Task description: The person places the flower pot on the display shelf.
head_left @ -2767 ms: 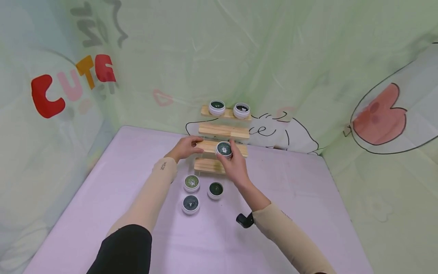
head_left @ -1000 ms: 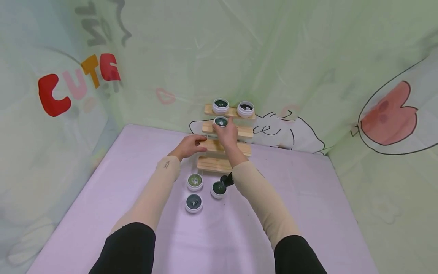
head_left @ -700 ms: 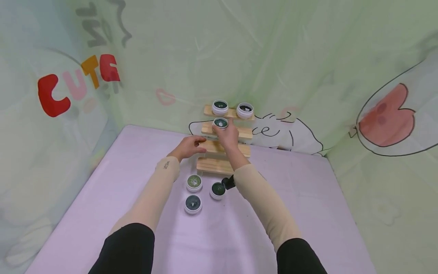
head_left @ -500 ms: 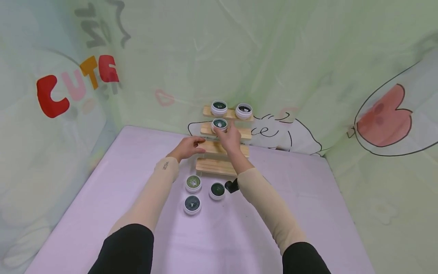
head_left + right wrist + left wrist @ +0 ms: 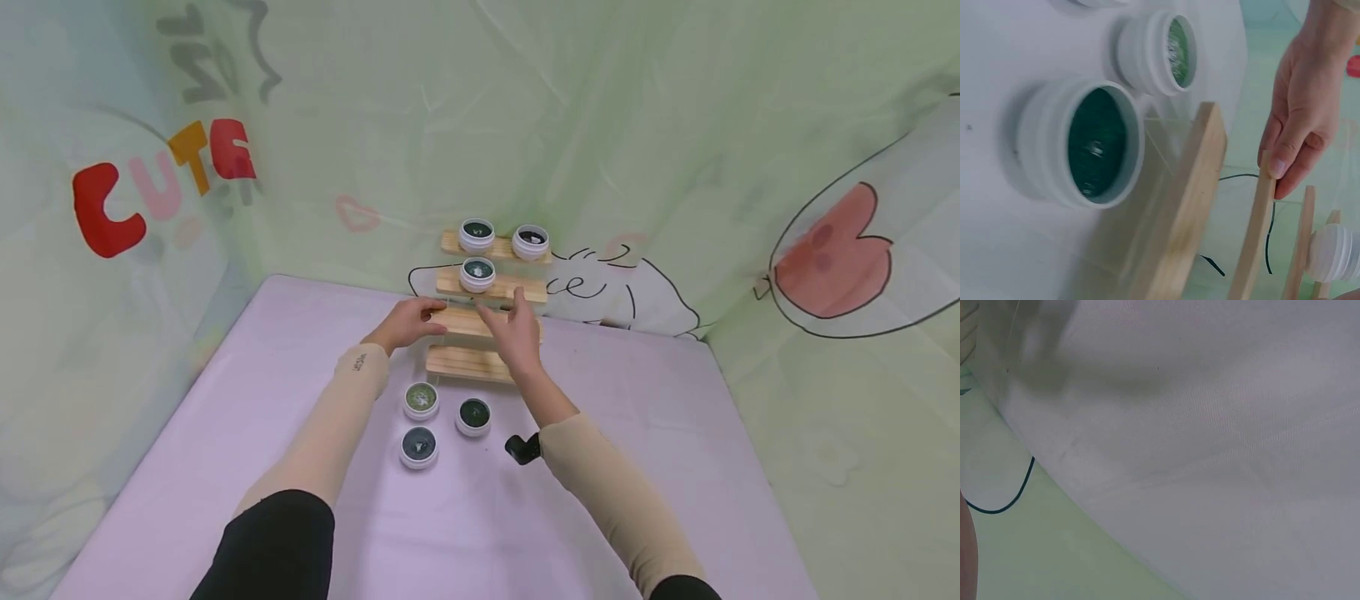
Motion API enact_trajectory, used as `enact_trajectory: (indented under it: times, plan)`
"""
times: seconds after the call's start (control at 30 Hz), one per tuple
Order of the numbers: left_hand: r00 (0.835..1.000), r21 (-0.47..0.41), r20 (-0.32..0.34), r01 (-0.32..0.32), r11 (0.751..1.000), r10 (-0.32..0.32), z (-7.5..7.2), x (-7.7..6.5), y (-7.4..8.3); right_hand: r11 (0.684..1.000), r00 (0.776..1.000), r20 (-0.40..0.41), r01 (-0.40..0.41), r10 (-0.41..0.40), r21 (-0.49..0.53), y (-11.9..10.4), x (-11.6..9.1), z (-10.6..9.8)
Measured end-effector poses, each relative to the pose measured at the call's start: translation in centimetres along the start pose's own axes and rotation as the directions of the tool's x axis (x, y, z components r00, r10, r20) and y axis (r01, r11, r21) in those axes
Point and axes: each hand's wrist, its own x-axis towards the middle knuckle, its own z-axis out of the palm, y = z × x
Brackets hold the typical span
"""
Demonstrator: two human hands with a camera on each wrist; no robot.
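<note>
A four-tier wooden display stand (image 5: 491, 285) stands at the table's back. My left hand (image 5: 407, 323) pinches the left end of the third shelf down; in the right wrist view its thumb lies against the board (image 5: 1257, 228). On the second shelf, at the left, sits a white jar with dark teal contents (image 5: 477, 273). My right hand (image 5: 516, 337) is just below and right of that jar, thumb and fingers spread, holding nothing. Two more white jars stand on the top shelf, one dark green (image 5: 476, 235), one near black (image 5: 531, 242).
In front of the stand on the lilac cloth (image 5: 615, 417) are three white jars: light green (image 5: 421, 400), dark green (image 5: 473, 417) and grey-blue (image 5: 418, 447). A black wrist camera mount (image 5: 523, 449) sticks out from my right forearm. Printed fabric hangs behind.
My right hand carried the teal jar up from before the third shelf, set it on the second shelf, let go and drew back down and right. My left hand kept its grip.
</note>
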Motion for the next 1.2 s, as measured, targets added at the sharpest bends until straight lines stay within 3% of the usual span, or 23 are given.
enact_trajectory:
  times: [0.17,0.43,0.8,1.2]
  plan:
    - [1.0,-0.012,0.003,-0.007,1.0,0.007,-0.1,-0.3,0.2,1.0,1.0,0.006,-0.002,0.002,-0.002,1.3,-2.5,-0.4]
    - [1.0,-0.009,0.009,-0.003,1.0,0.003,0.1,0.1,-0.8,0.999,0.999,0.037,0.002,-0.003,0.035,3.7,-6.0,-0.7]
    - [1.0,-0.031,0.009,0.001,1.0,-0.001,0.0,0.4,-1.0,0.999,0.999,0.05,-0.011,0.008,0.049,7.7,-10.2,0.8]
    - [1.0,-0.052,0.01,0.005,0.999,-0.004,0.3,0.6,-1.0,0.998,0.997,0.066,-0.046,0.048,-0.038,12.1,-12.8,2.5]
